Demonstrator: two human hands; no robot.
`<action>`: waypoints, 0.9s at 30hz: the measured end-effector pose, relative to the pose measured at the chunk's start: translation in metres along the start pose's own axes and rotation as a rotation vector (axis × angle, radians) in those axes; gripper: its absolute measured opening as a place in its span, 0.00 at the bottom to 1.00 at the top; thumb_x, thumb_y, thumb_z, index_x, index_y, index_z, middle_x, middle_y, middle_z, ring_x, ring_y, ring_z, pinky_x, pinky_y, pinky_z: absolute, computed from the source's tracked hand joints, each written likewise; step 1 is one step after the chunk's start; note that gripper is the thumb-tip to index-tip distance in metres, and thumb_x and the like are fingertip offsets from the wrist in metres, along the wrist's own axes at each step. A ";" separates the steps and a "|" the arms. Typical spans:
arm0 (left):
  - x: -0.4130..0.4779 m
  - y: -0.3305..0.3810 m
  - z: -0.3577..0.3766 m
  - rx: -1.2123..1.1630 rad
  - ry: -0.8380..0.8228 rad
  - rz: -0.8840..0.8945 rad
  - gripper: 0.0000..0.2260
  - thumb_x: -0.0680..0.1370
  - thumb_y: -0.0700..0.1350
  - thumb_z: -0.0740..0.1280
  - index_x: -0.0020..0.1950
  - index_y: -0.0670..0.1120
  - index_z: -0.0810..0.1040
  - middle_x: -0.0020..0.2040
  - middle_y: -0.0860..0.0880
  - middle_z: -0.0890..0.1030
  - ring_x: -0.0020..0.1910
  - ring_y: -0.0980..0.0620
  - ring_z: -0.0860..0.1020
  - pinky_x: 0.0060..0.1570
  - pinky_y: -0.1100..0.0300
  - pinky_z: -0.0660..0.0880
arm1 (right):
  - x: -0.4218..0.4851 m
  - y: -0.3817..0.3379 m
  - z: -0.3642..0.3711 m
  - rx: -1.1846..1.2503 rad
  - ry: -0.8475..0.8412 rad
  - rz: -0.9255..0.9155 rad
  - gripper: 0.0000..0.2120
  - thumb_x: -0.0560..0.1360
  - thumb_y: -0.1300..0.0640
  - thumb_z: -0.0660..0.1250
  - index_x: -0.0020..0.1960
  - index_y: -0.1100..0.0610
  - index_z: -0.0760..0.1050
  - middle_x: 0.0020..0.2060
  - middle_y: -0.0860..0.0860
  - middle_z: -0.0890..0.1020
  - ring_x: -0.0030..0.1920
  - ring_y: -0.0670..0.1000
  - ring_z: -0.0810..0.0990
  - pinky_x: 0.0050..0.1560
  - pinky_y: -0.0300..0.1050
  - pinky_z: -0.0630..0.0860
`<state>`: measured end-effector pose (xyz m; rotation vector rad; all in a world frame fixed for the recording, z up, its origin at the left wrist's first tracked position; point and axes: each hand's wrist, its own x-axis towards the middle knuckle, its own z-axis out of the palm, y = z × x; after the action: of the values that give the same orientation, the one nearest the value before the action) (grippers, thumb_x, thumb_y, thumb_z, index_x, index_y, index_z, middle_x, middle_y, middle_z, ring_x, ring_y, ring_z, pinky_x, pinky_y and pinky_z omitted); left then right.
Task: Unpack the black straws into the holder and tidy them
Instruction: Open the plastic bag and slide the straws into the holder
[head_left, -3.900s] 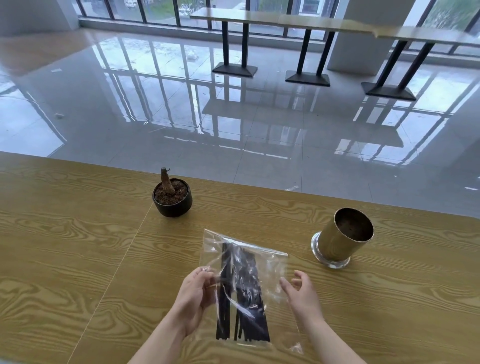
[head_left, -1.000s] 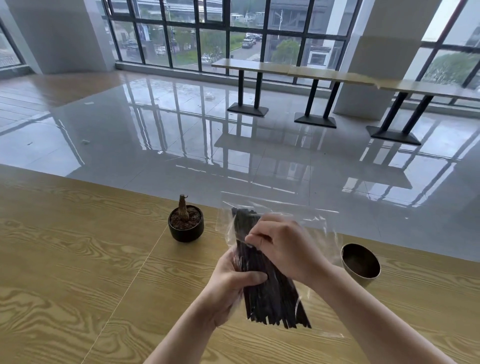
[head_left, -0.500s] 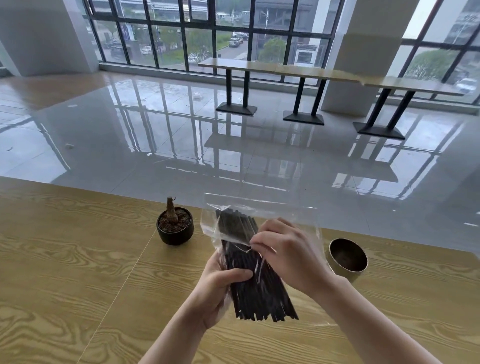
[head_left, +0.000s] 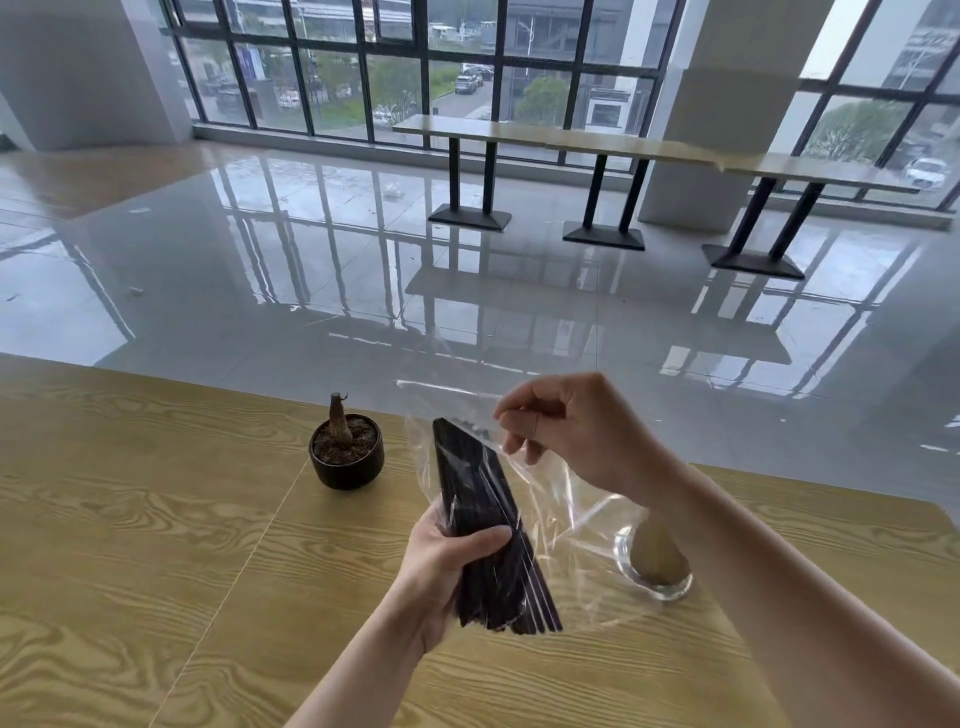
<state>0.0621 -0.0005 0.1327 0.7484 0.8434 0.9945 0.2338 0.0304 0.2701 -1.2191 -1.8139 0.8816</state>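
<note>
Your left hand (head_left: 447, 566) grips the bagged straws (head_left: 483, 525); your right hand (head_left: 576, 431) pinches the bag (head_left: 566, 499) mouth above the worktop (head_left: 156, 545).

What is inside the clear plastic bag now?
The clear plastic bag holds a bundle of black straws, gripped through the plastic by the left hand. That hand covers part of the bundle, so the straws cannot be counted.

A bundle of black straws (head_left: 488, 525) is tilting inside a clear plastic bag (head_left: 566, 499) at lower centre of the frame; the brass-coloured holder (head_left: 657, 558) is standing at lower right, seen through the plastic.
</note>
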 end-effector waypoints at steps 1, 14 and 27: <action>0.000 -0.001 0.000 0.000 0.015 -0.002 0.22 0.62 0.37 0.83 0.53 0.43 0.82 0.49 0.36 0.84 0.46 0.37 0.84 0.46 0.46 0.81 | 0.001 -0.001 -0.003 0.001 0.002 0.007 0.04 0.76 0.63 0.72 0.50 0.62 0.83 0.34 0.53 0.87 0.33 0.58 0.85 0.39 0.53 0.84; 0.003 0.003 -0.015 0.004 0.102 0.030 0.27 0.60 0.41 0.85 0.55 0.37 0.80 0.52 0.31 0.83 0.46 0.35 0.84 0.45 0.45 0.82 | -0.062 0.033 0.013 -0.827 0.227 -0.333 0.04 0.73 0.53 0.76 0.43 0.53 0.84 0.39 0.45 0.81 0.42 0.47 0.76 0.45 0.44 0.75; 0.008 0.002 -0.032 0.205 0.085 0.053 0.17 0.60 0.34 0.81 0.46 0.45 0.83 0.46 0.35 0.86 0.44 0.36 0.85 0.41 0.47 0.83 | -0.011 0.008 -0.077 -0.075 0.304 0.152 0.04 0.77 0.64 0.70 0.44 0.58 0.81 0.36 0.53 0.87 0.34 0.51 0.86 0.36 0.44 0.81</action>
<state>0.0358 0.0121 0.1171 0.9122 1.0145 1.0020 0.3077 0.0322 0.2968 -1.4679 -1.5380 0.6711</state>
